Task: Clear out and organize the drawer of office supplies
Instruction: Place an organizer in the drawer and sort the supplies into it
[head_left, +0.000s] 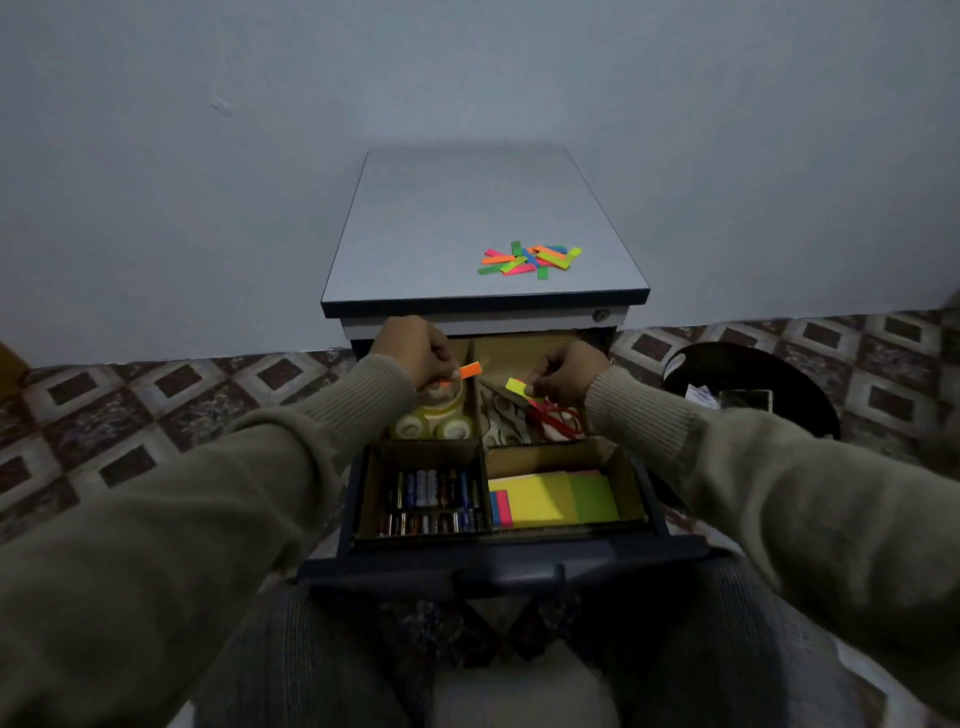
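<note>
Both grips pinch paper flags: left hand (410, 349) holds a small orange paper strip (469, 371), right hand (569, 370) a yellow paper strip (516, 386). Arms reach forward over the open dark drawer (498, 558), above its rear cardboard compartments; knuckles face up.

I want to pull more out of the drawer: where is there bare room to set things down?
The cabinet top is bare left of and behind the pile of coloured tabs. In the drawer, only the rear right compartment shows bare floor; the tape, scissors, battery and sticky-note sections are crowded.
</note>
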